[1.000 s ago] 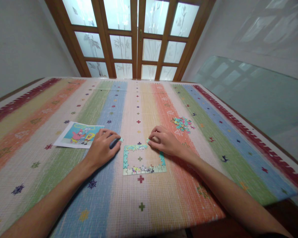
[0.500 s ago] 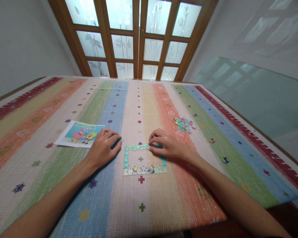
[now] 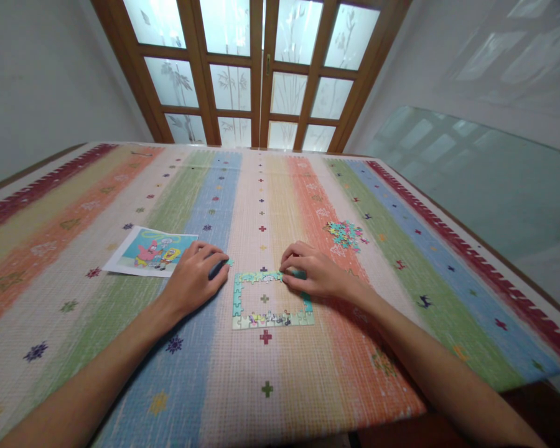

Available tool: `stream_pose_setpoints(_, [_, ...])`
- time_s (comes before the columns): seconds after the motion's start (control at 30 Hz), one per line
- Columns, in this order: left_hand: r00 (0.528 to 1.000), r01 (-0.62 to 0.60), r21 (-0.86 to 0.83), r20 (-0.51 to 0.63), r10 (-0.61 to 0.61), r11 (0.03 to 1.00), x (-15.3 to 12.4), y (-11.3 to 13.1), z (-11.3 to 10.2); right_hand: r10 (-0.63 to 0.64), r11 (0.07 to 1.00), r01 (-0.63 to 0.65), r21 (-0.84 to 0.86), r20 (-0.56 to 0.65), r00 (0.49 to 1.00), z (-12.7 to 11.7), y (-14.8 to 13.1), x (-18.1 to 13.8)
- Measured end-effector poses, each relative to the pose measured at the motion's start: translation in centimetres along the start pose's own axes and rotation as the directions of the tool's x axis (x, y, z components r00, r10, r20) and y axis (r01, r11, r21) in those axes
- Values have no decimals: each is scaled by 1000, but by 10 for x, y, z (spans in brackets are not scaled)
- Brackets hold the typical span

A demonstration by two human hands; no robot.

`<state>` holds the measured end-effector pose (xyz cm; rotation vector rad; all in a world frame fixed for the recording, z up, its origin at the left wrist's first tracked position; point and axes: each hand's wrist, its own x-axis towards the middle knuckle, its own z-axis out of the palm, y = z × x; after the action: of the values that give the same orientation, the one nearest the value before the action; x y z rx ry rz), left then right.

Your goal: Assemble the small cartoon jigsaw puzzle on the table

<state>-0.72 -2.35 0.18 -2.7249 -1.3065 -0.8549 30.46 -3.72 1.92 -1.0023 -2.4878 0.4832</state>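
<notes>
A rectangular jigsaw puzzle border (image 3: 236,305) lies on the cloth, its middle showing the tablecloth. My right hand (image 3: 310,270) bends over the border's top right part, thumb and fingertips closed on a puzzle piece (image 3: 280,275) in the top row. That hand hides the corner beneath it. To the left of the border rests my left hand (image 3: 196,274), fingers curled. At its fingertips sits a small teal puzzle piece (image 3: 230,263), mostly covered. A printed cartoon picture (image 3: 144,252) lies flat, partly under or behind my left hand.
A heap of loose puzzle pieces (image 3: 346,235) lies beyond my right hand. The striped tablecloth (image 3: 261,398) covers the table. Wooden doors with frosted panes (image 3: 261,74) stand past the far edge, and a glass-like panel (image 3: 476,180) is along the right side.
My right fingertips have shifted very slightly to the right along the top row. My left hand stays in place.
</notes>
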Motion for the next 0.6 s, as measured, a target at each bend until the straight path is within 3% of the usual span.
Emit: stream_pose_setpoints(0.6, [1000, -1, -13, 13, 1, 1000, 0, -1, 0, -29, 1000, 29, 7, -23, 999, 4, 0, -1])
